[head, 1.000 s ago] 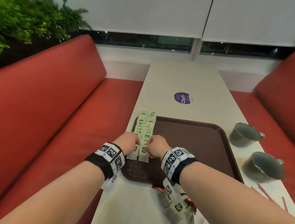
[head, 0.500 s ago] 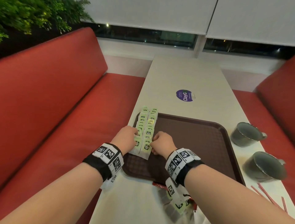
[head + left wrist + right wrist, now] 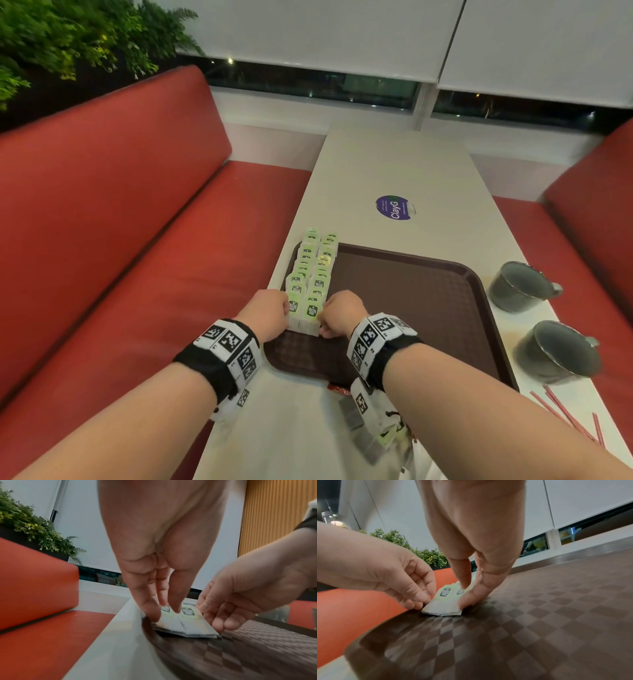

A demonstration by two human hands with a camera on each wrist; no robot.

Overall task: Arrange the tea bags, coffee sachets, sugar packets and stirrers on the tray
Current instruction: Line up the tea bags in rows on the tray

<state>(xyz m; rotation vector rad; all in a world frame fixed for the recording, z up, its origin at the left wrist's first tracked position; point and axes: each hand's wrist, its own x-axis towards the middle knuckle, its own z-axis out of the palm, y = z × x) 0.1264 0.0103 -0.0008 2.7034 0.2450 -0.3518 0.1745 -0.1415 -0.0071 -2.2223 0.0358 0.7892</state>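
Observation:
Green-labelled tea bags [image 3: 313,274] lie in two overlapping rows along the left side of the brown tray [image 3: 428,308]. Both hands are at the near end of the rows. My left hand [image 3: 284,310] touches the left edge of the nearest bags with straight fingers, thumb on top [image 3: 164,614]. My right hand [image 3: 325,318] presses the right edge from the other side, thumb on a label and fingertips on the tray floor [image 3: 464,596]. In both wrist views the nearest tea bags [image 3: 188,626] [image 3: 443,605] lie flat between the two hands.
Two grey mugs [image 3: 520,286] [image 3: 558,353] stand on the table right of the tray. Red stirrers [image 3: 565,414] lie at the near right. A red sachet [image 3: 337,389] peeks out under my right wrist. Red benches flank the table. A purple sticker [image 3: 394,208] is beyond the tray.
Both hands stay at the near end of the rows. The right hand drew slightly away half a second ago and is now back against the right row.

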